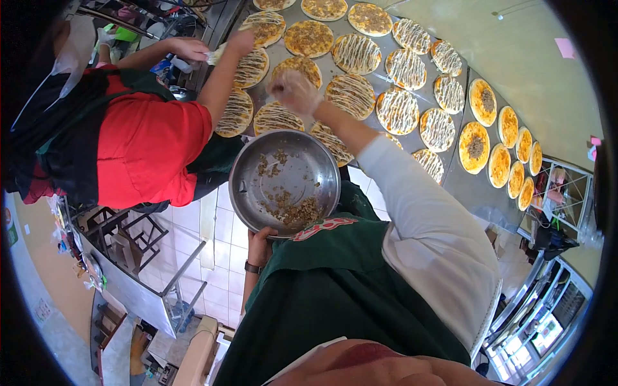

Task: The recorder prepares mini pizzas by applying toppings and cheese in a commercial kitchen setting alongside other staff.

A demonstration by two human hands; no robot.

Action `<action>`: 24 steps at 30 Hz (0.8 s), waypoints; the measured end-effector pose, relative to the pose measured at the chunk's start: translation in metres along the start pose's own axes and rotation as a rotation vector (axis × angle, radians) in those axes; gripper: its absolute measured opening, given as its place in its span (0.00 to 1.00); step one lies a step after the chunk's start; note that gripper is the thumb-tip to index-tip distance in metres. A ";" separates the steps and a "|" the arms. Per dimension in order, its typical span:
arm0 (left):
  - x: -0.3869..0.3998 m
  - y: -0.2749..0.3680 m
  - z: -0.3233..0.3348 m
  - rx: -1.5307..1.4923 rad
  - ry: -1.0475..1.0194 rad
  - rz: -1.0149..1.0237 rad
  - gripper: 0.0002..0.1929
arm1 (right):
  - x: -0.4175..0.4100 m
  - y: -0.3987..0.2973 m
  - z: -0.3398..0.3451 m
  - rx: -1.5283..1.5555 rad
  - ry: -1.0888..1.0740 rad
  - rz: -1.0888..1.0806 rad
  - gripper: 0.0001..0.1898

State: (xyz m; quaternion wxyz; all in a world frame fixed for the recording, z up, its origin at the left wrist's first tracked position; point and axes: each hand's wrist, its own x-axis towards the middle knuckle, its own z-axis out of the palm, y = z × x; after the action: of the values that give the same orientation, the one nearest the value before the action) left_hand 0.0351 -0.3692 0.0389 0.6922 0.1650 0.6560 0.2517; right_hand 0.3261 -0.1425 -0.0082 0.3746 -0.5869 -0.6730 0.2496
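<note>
My left hand (261,246) grips the near rim of a round stainless steel bowl (246,183). Clumps of cooked ground meat (299,211) lie in it, mostly toward the near side. Over the counter, my right hand (294,91) wears a clear plastic glove and is blurred, so its fingers and anything in them cannot be made out. Beneath and just beyond it lies a round pizza (305,67) with crumbled topping. A pizza striped with white sauce (278,119) sits between that hand and the bowl.
Rows of pizzas cover the metal counter (318,67), many sauce-striped, such as one (397,112) on the right. Farther right, several cheese-topped pizzas (498,165) stand on another section. A co-worker in a red shirt (149,144) reaches over the counter at left, close to my bowl.
</note>
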 end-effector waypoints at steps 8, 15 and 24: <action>0.024 0.008 -0.006 0.012 -0.260 0.011 0.24 | -0.188 -0.077 0.019 -0.315 -0.580 -0.112 0.07; 0.033 0.007 0.023 0.197 -0.475 0.110 0.24 | -0.234 -0.132 -0.050 -0.412 -0.350 0.001 0.07; -0.037 0.064 0.036 0.445 -0.797 0.021 0.18 | -0.325 -0.202 -0.069 -0.503 0.075 0.294 0.11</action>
State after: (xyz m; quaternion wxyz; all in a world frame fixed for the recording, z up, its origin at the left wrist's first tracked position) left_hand 0.0623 -0.3339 0.1088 0.8357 0.4002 0.3751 0.0286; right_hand 0.2692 -0.5052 0.1204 0.2019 -0.7613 -0.6072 0.1045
